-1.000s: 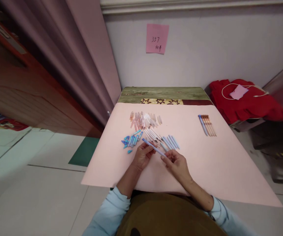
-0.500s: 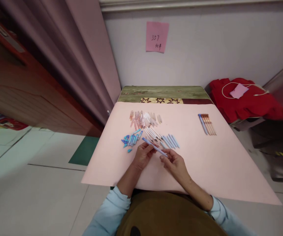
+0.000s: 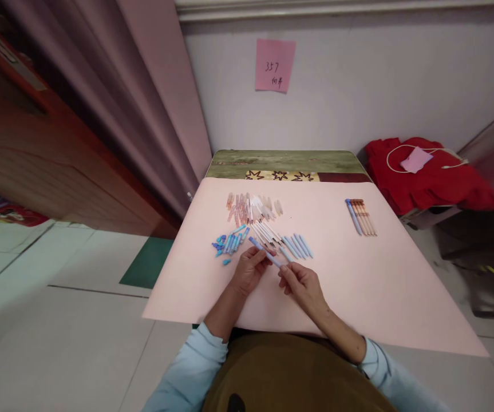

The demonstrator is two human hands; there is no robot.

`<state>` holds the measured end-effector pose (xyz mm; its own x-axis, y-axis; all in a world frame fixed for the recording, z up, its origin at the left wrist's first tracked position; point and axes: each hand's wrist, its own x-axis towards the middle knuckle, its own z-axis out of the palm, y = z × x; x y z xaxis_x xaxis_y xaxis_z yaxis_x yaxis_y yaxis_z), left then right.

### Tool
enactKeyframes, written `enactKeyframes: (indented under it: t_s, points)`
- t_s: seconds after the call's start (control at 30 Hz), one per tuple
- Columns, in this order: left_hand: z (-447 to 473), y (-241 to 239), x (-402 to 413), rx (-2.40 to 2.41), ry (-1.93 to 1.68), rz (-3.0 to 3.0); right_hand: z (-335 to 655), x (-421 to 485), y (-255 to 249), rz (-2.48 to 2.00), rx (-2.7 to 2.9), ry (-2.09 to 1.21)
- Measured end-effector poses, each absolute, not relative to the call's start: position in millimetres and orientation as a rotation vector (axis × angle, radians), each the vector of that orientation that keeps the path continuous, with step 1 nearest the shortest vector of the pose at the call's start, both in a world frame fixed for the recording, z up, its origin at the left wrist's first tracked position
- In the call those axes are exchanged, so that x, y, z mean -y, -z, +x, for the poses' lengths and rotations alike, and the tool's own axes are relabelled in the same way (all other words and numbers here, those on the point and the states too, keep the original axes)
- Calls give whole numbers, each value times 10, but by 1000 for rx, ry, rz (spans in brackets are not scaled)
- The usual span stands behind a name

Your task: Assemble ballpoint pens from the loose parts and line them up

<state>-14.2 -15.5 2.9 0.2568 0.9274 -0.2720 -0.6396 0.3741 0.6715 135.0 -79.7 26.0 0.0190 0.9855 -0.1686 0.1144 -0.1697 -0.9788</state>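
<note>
A light blue pen barrel (image 3: pixel 271 258) is held slantwise above the near part of the table by both hands. My left hand (image 3: pixel 249 270) pinches it near the middle, and my right hand (image 3: pixel 301 280) has its thumb and fingers closed on the lower right end. Just beyond lie white refills (image 3: pixel 266 233) with dark tips. To their right is a row of light blue barrels (image 3: pixel 299 246). Blue and purple barrel parts (image 3: pixel 233 241) and small blue caps (image 3: pixel 220 246) lie to the left. Farther back are brownish-pink tubes (image 3: pixel 240 209).
Several assembled pens (image 3: pixel 362 218), one blue and the others brown-topped, lie in a row at the right on the pink table cover (image 3: pixel 384 286). A red cloth (image 3: pixel 444 183) with a white cable is beyond the right edge. A wooden door (image 3: pixel 58 160) stands left.
My right hand's thumb and fingers have closed more firmly around the lower end of the barrel. My left hand keeps its grip almost in place.
</note>
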Motion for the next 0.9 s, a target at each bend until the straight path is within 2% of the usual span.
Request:
enactKeyframes:
  t_s: [0.2,0.4,0.47,0.6,0.77,0.83,0.9]
  points:
    - [-146,-9,160,-715,-1133,476,1304,751,-228,-1370,1035,-1550]
    - [-135,25,154,-725,-1145,487,1324,712,-169,-1492,1221,-1122]
    - [-132,22,155,-720,-1148,484,1331,706,-163,-1502,1227,-1114]
    - [-140,-9,163,-707,-1135,488,1319,715,-197,-1413,1170,-1333]
    - [-164,-32,173,-681,-1096,523,1296,731,-222,-1295,893,-1785]
    - [-166,-25,173,-681,-1093,527,1297,730,-217,-1279,884,-1839]
    - [-160,-14,170,-695,-1103,519,1300,729,-206,-1305,999,-1730]
